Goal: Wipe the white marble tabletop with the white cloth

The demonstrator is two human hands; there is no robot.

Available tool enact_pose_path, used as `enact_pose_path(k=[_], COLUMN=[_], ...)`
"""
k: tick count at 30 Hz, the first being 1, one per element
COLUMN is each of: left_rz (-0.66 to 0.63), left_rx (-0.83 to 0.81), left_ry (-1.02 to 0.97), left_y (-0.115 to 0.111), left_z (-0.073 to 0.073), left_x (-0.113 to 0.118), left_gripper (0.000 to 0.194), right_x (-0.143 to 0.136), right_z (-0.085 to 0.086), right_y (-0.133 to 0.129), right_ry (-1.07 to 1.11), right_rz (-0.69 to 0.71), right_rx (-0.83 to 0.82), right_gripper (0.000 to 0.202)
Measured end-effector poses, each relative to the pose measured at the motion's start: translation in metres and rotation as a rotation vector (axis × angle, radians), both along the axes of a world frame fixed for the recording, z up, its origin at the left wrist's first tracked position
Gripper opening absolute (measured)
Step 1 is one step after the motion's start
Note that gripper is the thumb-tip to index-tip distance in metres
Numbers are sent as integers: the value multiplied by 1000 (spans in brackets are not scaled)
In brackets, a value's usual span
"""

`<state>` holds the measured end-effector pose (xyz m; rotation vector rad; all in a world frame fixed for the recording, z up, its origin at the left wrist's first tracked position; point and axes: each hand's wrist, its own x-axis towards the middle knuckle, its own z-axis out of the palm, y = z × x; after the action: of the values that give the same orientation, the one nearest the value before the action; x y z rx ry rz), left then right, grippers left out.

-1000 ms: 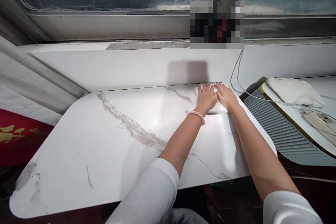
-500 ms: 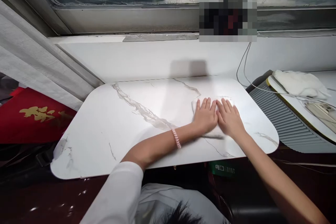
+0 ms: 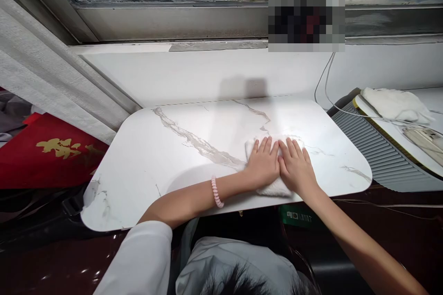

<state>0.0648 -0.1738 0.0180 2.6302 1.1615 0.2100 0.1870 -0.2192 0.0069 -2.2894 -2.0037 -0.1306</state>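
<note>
A white cloth (image 3: 275, 190) lies on the white marble-patterned table (image 3: 131, 170), right of its middle and near the front edge. My left hand (image 3: 263, 163) rests flat on the cloth with fingers stretched out; a pink coiled band (image 3: 217, 192) circles that wrist. Beside it, my right hand (image 3: 296, 166) also presses flat on the cloth, fingers extended and slightly spread. The two hands touch or nearly touch at the thumbs. Much of the cloth is hidden beneath them.
At the right stands a ribbed-side table (image 3: 377, 147) carrying another white cloth (image 3: 398, 103) and a beige device (image 3: 424, 140). White cables (image 3: 327, 83) hang down the wall. A red fabric item (image 3: 20, 156) and a pale curtain (image 3: 51, 64) are at left. A window runs behind.
Both hands and the cloth beneath them have slid toward the table's near edge and a little left. The hands stay flat and side by side. The camera view has shifted slightly.
</note>
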Motion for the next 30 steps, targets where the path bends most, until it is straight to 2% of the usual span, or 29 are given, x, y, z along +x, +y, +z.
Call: enact_pose_path(k=[5, 9, 12, 15, 19, 23, 27, 30], left_rz=[163, 221, 235, 257, 272, 327, 356, 337], left_rx=[23, 75, 95, 111, 112, 83, 72, 66], left_ry=[-97, -117, -113, -121, -119, -89, -64, -33], left_y=[77, 136, 165, 178, 179, 163, 126, 84], left_z=[-6, -8, -7, -8, -9, -8, -7, -7], left_x=[10, 13, 10, 6, 4, 3, -6, -22], left_gripper=[49, 47, 46, 45, 47, 50, 51, 52], right_x=[5, 5, 0, -5, -5, -4, -9, -19], right_z=[-1, 0, 3, 6, 3, -1, -2, -5], right_y=[87, 152, 183, 199, 202, 188, 155, 111], right_ry=[113, 178, 182, 171, 130, 108, 89, 94], right_rz=[31, 60, 42, 39, 63, 104, 176, 224], right_rx=[104, 114, 82, 58, 71, 49, -23, -19], right_gripper=[52, 53, 56, 58, 57, 58, 59, 59])
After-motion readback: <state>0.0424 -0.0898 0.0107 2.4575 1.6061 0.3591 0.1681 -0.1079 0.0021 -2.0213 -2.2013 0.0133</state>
